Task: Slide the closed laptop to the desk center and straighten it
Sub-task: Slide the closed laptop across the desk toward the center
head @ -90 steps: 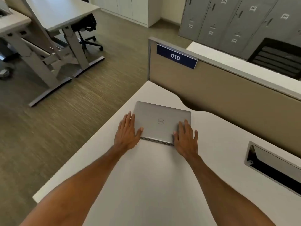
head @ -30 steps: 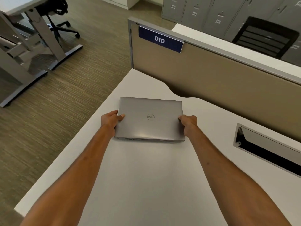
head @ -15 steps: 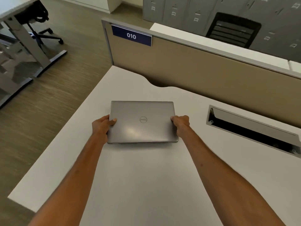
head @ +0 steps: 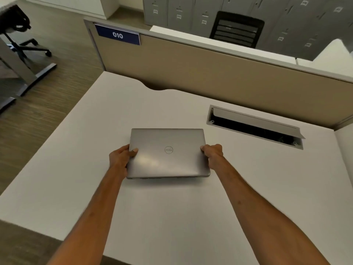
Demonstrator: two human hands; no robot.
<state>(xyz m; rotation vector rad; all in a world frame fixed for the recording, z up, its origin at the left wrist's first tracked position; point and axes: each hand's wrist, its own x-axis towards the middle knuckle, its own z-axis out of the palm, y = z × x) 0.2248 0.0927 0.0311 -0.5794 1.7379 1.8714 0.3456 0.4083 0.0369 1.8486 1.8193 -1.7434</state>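
Note:
A closed silver laptop with a round logo on its lid lies flat on the white desk, its front edge about level across the view. My left hand grips its left edge, thumb on the lid. On the right edge sits my right hand, fingers curled around it. The laptop rests well in from the desk's left edge, just left of the cable slot.
An open cable slot with a raised flap is set in the desk at the right. A tan partition with a blue "010" sign borders the far side. The floor drops off at the left. Grey lockers and a black chair stand beyond.
The laptop has moved from the desk's far left corner toward me and rightward. My hands went from lying flat at its front corners to gripping its two side edges.

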